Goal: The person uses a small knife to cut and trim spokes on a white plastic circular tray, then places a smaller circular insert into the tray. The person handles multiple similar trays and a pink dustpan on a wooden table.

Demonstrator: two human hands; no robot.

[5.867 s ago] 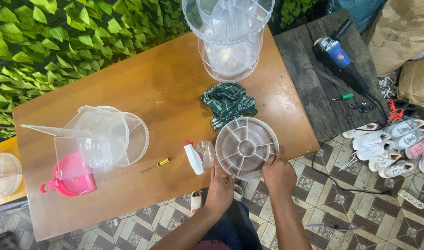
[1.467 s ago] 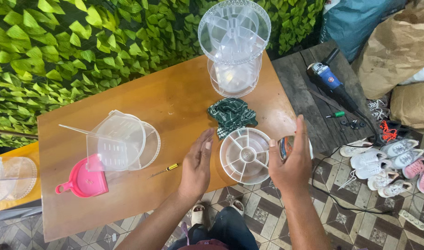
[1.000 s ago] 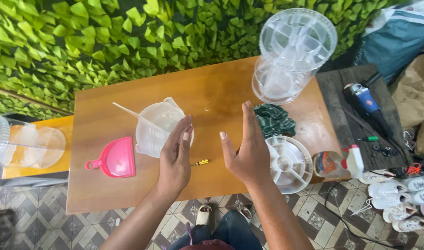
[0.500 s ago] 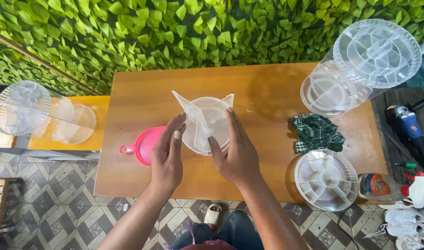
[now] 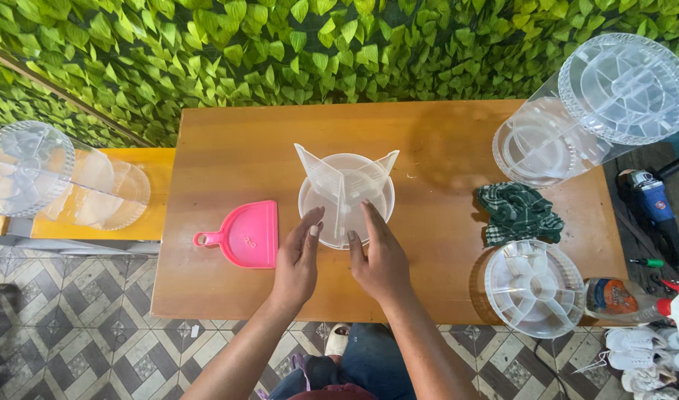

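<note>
Reaching with both hands for a clear plastic bowl on a wooden table.

Both hands are open with flat fingers. The left hand (image 5: 298, 259) and the right hand (image 5: 381, 259) sit on each side of the near edge of the clear bowl (image 5: 345, 198), and I cannot tell if they touch it. Clear divider walls (image 5: 338, 178) stand up inside the bowl. The bowl is in the middle of the wooden table (image 5: 228, 141). A pink dustpan (image 5: 244, 234) lies just left of the left hand. Far to the right are a green checked cloth (image 5: 518, 212) and a round clear tray (image 5: 533, 287) with little sections. A tall clear stack (image 5: 591, 104) stands at the back right corner.
</note>
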